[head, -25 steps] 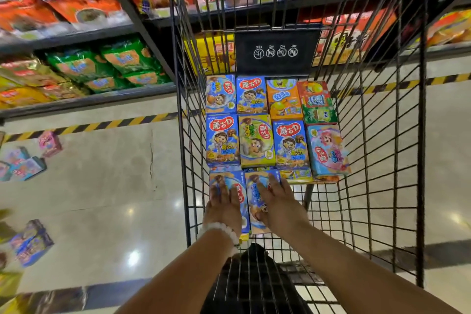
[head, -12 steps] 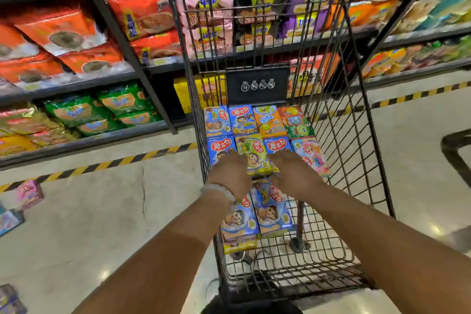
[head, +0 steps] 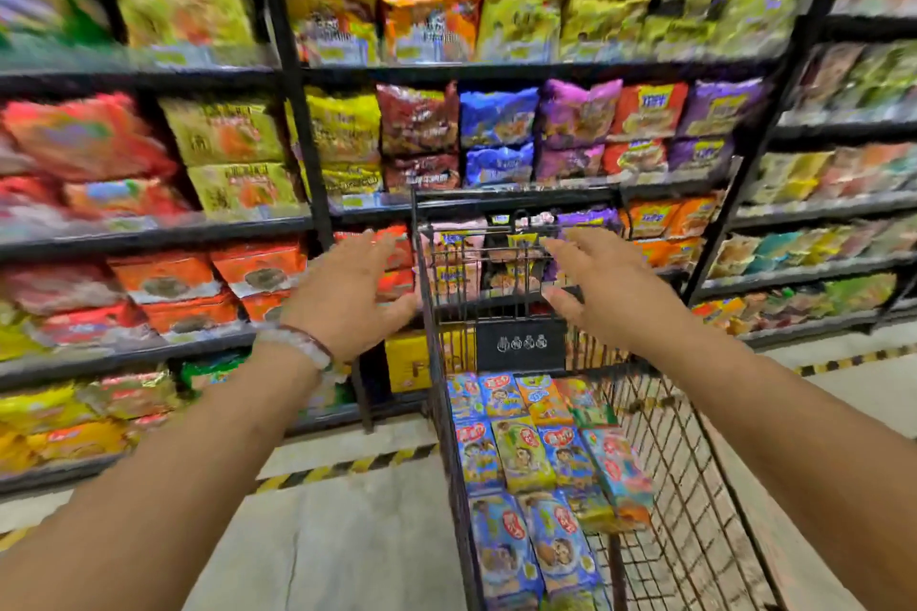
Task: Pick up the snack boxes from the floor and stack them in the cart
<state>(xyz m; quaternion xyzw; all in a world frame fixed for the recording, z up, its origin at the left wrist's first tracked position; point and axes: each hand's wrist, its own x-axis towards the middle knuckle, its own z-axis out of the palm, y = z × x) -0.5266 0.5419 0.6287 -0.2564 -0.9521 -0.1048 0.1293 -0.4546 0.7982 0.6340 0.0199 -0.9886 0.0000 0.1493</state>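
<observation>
Head view: left hand (head: 347,293) and right hand (head: 598,293) held up, fingers spread, empty, above the black wire cart (head: 694,486) holding rows of colourful snack boxes (head: 526,456).

My one head camera faces forward, tilted slightly down, close over the cart (head: 694,536), shelves (head: 446,70) filling the upper frame.

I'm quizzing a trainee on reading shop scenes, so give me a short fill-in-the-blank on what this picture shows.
1. Both hands, the left hand and the right hand, hold ____.
2. The snack boxes lie flat inside the wire ____.
3. A beaded bracelet sits on the ____ wrist.
4. The floor stripe below the shelves is yellow and ____.

Missing words: nothing; cart; left; black
</observation>
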